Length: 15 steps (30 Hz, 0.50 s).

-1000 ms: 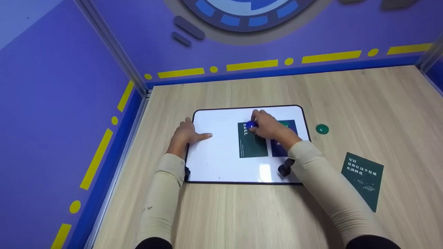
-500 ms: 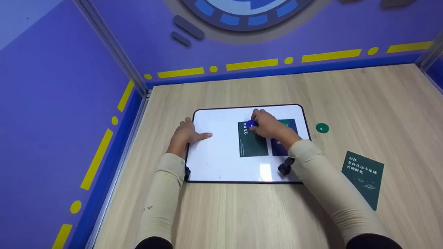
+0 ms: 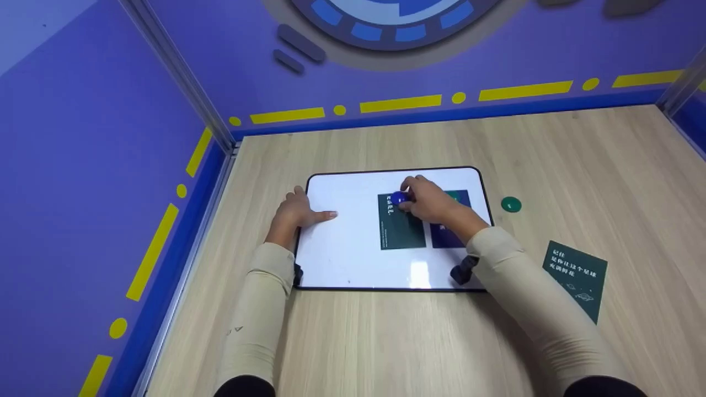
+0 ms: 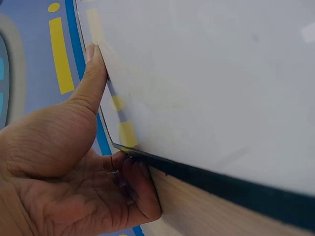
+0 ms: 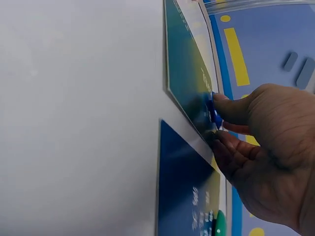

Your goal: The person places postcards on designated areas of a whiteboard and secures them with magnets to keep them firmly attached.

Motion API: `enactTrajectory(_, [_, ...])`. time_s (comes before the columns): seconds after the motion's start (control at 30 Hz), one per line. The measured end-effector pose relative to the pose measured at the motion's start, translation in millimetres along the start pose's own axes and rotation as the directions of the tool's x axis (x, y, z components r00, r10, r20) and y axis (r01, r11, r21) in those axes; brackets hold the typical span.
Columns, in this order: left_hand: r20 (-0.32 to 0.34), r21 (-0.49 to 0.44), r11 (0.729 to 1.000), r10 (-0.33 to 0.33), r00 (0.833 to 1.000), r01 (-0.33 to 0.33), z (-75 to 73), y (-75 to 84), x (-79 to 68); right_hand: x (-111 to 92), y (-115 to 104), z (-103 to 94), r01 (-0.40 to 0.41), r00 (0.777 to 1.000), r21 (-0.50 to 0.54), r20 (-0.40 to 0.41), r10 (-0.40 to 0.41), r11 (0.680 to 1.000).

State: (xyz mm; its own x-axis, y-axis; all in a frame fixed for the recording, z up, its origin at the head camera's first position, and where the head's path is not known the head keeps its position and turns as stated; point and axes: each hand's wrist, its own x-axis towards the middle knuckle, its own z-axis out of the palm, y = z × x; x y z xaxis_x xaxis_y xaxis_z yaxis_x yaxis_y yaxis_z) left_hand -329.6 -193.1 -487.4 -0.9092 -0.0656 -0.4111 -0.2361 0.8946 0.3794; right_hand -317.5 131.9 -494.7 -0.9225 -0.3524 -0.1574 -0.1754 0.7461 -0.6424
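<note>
A whiteboard [image 3: 342, 253] with a dark frame lies on the table. My left hand [image 3: 295, 214] grips its left edge, thumb laid over the white face and fingers curled at the frame, as the left wrist view shows. With thumb and fingertips, my right hand [image 3: 430, 201] pinches a round blue magnet [image 3: 398, 198] at the upper part of a dark green card [image 3: 402, 234]. The magnet overlaps the card's white lettering. Beside that card is a dark blue card [image 3: 448, 237], partly hidden by the right hand and wrist, with a green magnet [image 5: 221, 223] at its top.
To the right of the board, a loose green magnet [image 3: 511, 204] lies on the wooden table [image 3: 375, 342]. Nearer me is another dark green card [image 3: 576, 275] with white writing, partly covered by the right sleeve. Purple-blue wall panels [image 3: 408, 82] stand behind and at the left.
My right wrist and forearm have shifted slightly to the right, while the fingers stay on the blue magnet. The left hand keeps its place on the board's edge.
</note>
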Motion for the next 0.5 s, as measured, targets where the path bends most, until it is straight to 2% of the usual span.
enactTrajectory(0.23, [0.013,0.001,1.000,-0.001,1.000,0.001,0.9,-1.7,-0.8,-36,17,-18.7,0.034,0.997,-0.009,-0.069,-0.034,0.999])
enactTrajectory(0.5, [0.001,0.020,1.000,0.012,1.000,-0.012,0.5,2.6,-5.6,-105,61,-62.1,0.012,0.972,-0.006,-0.235,-0.013,1.000])
